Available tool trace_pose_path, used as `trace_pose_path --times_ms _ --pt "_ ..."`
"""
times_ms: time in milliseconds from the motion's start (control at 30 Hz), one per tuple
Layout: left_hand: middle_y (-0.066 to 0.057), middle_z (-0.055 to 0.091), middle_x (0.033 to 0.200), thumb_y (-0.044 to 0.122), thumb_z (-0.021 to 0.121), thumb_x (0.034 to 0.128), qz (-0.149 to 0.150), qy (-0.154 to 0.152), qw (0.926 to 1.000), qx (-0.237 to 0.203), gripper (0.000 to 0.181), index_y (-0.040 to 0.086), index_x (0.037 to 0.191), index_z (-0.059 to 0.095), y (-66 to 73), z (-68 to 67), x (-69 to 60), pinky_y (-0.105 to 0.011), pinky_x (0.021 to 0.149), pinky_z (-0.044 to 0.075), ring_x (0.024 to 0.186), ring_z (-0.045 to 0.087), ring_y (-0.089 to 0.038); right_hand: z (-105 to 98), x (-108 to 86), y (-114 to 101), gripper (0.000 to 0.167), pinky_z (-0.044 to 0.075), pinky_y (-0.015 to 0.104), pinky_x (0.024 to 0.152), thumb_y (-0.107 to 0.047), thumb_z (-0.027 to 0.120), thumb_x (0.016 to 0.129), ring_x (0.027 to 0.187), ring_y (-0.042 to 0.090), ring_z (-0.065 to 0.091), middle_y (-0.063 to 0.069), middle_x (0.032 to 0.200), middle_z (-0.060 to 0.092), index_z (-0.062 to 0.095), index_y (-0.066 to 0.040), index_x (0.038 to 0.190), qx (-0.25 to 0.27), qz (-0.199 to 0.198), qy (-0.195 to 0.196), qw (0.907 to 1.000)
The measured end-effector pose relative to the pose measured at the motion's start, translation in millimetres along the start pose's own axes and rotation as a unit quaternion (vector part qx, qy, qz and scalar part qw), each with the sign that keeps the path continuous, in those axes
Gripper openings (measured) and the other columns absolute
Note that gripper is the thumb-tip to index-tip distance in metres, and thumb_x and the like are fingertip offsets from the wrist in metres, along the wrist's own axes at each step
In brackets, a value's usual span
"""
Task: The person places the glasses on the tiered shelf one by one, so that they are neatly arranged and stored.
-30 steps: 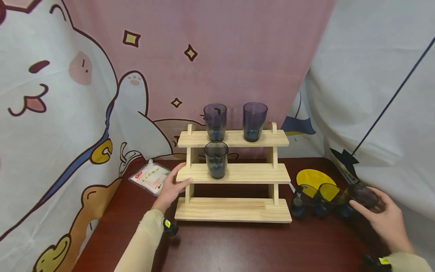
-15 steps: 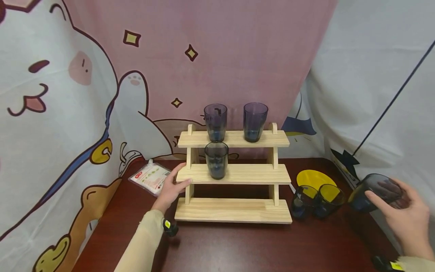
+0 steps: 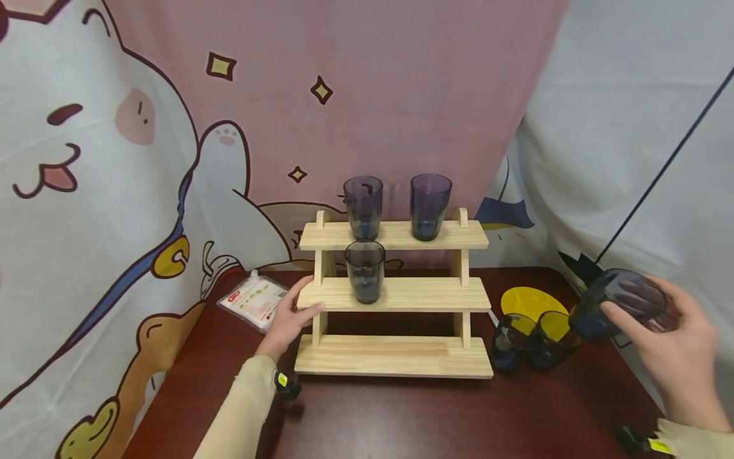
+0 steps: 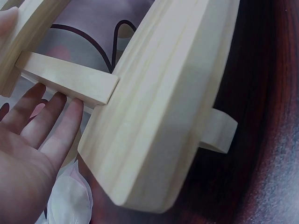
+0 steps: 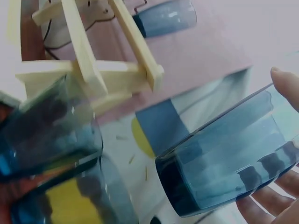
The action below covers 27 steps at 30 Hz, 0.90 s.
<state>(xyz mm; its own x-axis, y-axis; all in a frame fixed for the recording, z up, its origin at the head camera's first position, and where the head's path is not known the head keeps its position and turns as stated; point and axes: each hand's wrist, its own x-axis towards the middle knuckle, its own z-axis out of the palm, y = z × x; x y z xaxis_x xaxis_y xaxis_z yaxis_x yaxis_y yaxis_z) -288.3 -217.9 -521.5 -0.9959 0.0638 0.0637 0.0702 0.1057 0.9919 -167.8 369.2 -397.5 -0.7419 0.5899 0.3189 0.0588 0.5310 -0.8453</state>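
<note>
My right hand (image 3: 682, 341) holds a dark blue-grey glass tumbler (image 3: 608, 306), tilted above the table at the right. In the right wrist view, thumb and fingers lie on opposite sides of this glass (image 5: 219, 163). My left hand (image 3: 288, 322) grips the left end of a three-tier wooden display stand (image 3: 395, 358) at the middle shelf. Its thumb lies on that shelf, and its fingers (image 4: 65, 126) touch the upright. Two tumblers stand on the top shelf, a left one (image 3: 364, 207) and a right one (image 3: 430, 207). Another tumbler (image 3: 366, 271) stands on the middle shelf, left of centre.
Right of the stand, two more tumblers, one (image 3: 509, 347) beside the other (image 3: 552, 347), stand on the dark red table (image 3: 401, 421). Behind them is a yellow round thing (image 3: 530, 301). A clear spouted pouch (image 3: 255, 299) lies at the left. Printed cloth (image 3: 476, 83) hangs behind.
My right hand has lifted the tumbler from beside the other two, first to the right, then slightly up and back left. My left hand has stayed on the stand.
</note>
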Motion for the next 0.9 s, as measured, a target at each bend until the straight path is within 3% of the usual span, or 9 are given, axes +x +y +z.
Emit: trace_pose_path --times_ms 167,367,567,733,900 --pt "-0.014 0.059 0.144 0.023 0.083 0.0938 -0.006 0.004 1.0000 0.003 0.072 0.039 0.155 0.049 -1.7 -0.3 -0.9 -0.051 0.091 0.060 0.109 0.069 -0.026 12.0 -3.1 -17.2 0.075 0.044 0.002 0.082 -0.006 0.090 0.082 0.090 -0.009 0.059 -0.027 0.113 0.060 0.060 -0.022 0.149 0.034 -0.062 -0.027 0.9972" --pt "-0.015 0.060 0.142 0.023 0.083 0.0939 -0.002 0.005 1.0000 0.001 0.074 0.037 0.157 0.048 -1.8 -0.5 0.7 -0.053 0.092 0.059 0.108 0.070 -0.026 32.3 -7.2 -35.9 0.074 0.050 0.005 0.077 0.002 0.089 0.081 0.090 -0.003 0.066 -0.017 0.117 0.067 0.060 -0.013 0.147 0.097 -0.117 -0.081 0.9851" --pt "-0.015 0.059 0.144 0.024 0.082 0.0947 -0.008 0.006 0.9999 0.011 0.072 0.039 0.157 0.048 -0.9 0.2 0.6 -0.052 0.093 0.059 0.111 0.069 -0.026 55.1 -13.1 -52.1 0.071 0.051 0.006 0.078 -0.003 0.088 0.084 0.097 0.001 0.067 -0.008 0.123 0.068 0.058 -0.014 0.148 0.105 -0.162 -0.123 0.9734" --pt "-0.015 0.058 0.146 0.025 0.081 0.0952 -0.008 0.005 0.9999 0.010 0.071 0.040 0.156 0.047 0.3 1.3 -0.8 -0.051 0.094 0.059 0.112 0.068 -0.026 75.3 -16.8 -62.6 0.071 0.050 0.006 0.080 -0.010 0.088 0.086 0.098 -0.004 0.067 0.004 0.128 0.070 0.056 -0.013 0.150 0.090 -0.195 -0.150 0.9650" --pt "-0.015 0.058 0.145 0.024 0.082 0.0948 -0.007 0.008 0.9999 0.010 0.071 0.040 0.155 0.048 0.4 1.3 -0.6 -0.052 0.094 0.059 0.111 0.068 -0.026 93.3 -19.4 -73.1 0.072 0.051 0.008 0.082 -0.014 0.088 0.087 0.099 -0.004 0.066 0.012 0.130 0.067 0.055 -0.013 0.151 0.096 -0.197 -0.175 0.9599"
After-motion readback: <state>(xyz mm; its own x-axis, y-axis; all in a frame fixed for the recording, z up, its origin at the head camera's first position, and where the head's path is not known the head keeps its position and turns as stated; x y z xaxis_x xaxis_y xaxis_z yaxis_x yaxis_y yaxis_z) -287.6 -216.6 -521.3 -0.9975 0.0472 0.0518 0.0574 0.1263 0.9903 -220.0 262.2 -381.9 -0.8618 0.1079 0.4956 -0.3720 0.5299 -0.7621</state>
